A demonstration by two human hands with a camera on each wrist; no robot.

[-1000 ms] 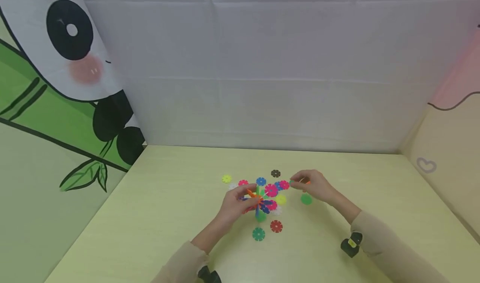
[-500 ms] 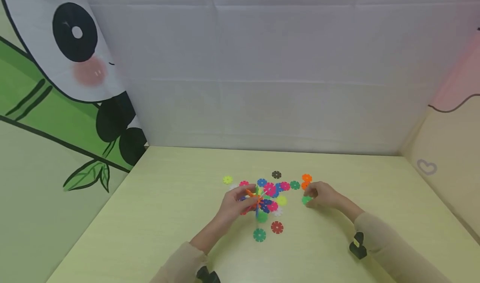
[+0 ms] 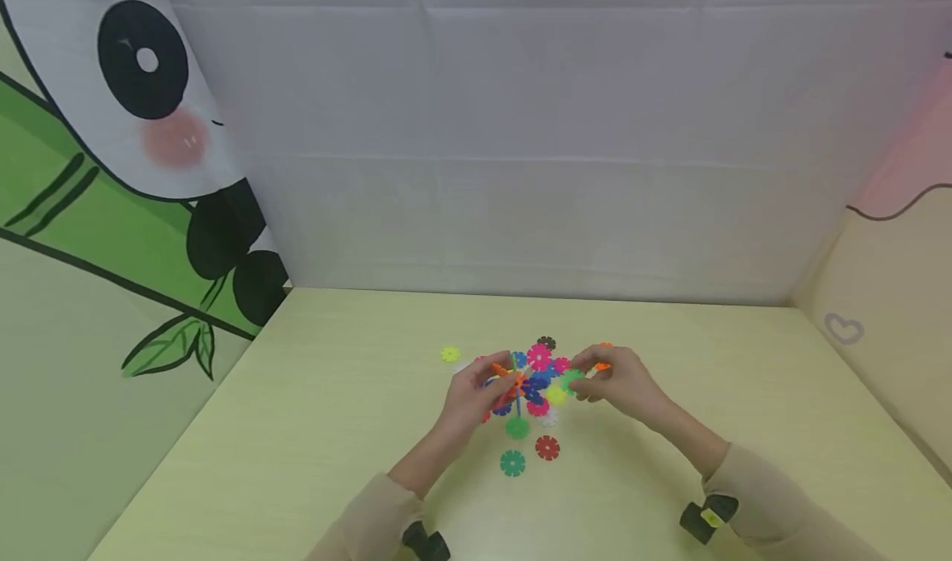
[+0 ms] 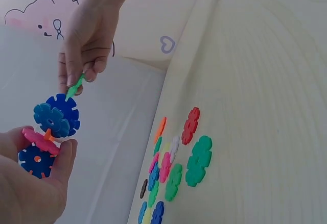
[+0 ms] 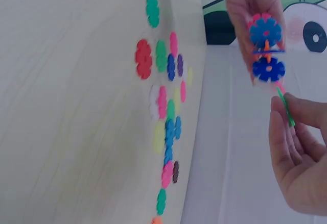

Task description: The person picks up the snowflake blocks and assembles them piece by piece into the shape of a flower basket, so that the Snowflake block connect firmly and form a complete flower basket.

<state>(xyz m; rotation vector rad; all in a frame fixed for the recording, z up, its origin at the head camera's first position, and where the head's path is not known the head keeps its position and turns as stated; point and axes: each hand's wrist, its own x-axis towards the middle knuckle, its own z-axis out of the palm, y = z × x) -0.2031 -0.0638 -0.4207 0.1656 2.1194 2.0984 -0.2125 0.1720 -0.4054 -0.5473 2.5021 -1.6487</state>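
My left hand (image 3: 470, 397) holds up a cluster of interlocking plastic snowflake discs (image 3: 533, 387) in blue, orange, pink and green. In the left wrist view its thumb and fingers grip a pink disc (image 4: 40, 141), with blue discs (image 4: 51, 120) jutting out beyond. My right hand (image 3: 621, 386) pinches a single bright green snowflake disc (image 3: 571, 381) between thumb and fingertips, to the right of the cluster. Seen from the right wrist, this green disc (image 5: 286, 107) is edge-on, its upper end right at a pink disc's edge below the blue ones.
Loose snowflake discs lie on the pale table (image 3: 335, 429): a red one (image 3: 547, 448) and a dark green one (image 3: 512, 463) nearest, a yellow one (image 3: 449, 354) at left, a black one (image 3: 546, 343) behind. A white wall panel (image 3: 521, 148) borders the far edge.
The right hand reached right to the green disc on the table, picked it up and brought it left beside the cluster. The left hand kept its grip, rising and turning the cluster slightly.
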